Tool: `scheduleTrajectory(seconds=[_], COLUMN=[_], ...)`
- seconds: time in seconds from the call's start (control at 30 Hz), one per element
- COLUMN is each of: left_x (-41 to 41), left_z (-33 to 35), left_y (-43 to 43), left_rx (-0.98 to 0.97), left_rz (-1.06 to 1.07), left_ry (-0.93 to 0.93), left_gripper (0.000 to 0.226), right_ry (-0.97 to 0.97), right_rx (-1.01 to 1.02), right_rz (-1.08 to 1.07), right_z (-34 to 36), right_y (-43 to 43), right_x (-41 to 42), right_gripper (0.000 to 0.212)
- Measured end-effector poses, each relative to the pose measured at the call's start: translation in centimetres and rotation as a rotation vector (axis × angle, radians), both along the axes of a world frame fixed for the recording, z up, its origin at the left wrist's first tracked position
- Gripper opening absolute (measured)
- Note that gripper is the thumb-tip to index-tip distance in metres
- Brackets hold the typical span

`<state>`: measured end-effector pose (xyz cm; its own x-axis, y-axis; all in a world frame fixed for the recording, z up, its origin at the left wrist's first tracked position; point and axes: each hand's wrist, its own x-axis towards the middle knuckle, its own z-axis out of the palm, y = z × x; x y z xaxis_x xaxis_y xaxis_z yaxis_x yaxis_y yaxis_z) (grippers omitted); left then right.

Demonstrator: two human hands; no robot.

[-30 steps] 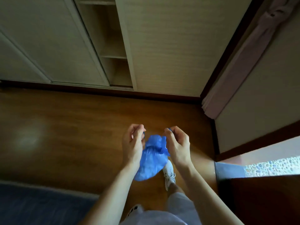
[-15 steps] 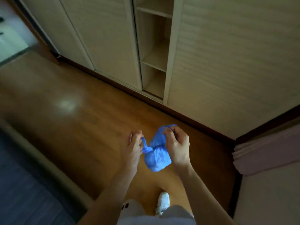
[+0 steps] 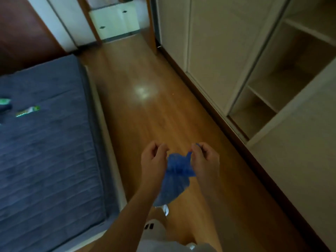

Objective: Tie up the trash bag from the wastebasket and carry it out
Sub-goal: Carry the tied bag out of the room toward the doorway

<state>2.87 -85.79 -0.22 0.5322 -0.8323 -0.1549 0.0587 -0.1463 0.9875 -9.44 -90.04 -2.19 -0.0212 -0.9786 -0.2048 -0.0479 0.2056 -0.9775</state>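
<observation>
Finding: my left hand [image 3: 153, 160] and right hand [image 3: 205, 160] each pinch 1 ear of the blue trash bag [image 3: 175, 177], which hangs between them over the floor [image 3: 145, 115], between bed [image 3: 45, 142] and wardrobe [image 3: 209, 51]. Recommendation: cross the 2 ears, pull evenly, seat the knot tight

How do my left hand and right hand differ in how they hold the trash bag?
The right hand pinches a strip of the trash bag at its fingertips; the left hand shows no plastic in its curled fingers, its hold unclear. The bag's lower part hangs beside the left forearm, away from the right. Both are level, fingers curled.
</observation>
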Motion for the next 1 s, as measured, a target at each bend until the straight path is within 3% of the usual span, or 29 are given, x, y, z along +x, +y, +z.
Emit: scheduleTrajectory(seconds=[0.2,0.47,1.0], left_x=[9.2,21.3,36.4], left_z=[0.5,0.2,-0.8], left_y=[-5.5,-15.5,-30.2], left_rx=[-0.029,-0.056,-0.063], left_rz=[0.148,0.205,0.343], left_ry=[0.048,0.082,0.005], left_gripper=[0.032,0.032,0.021], right_ry=[-0.087,-0.053,-0.069], right_rx=[-0.012,-0.035,-0.051], right_rz=[0.130,0.211,0.356], right_z=[0.3,1.7,0.7], right_y=[-6.0,-16.8,-34.2], right_x=[9.3,21.8,37.4], right_gripper=[0.028,0.032,0.029])
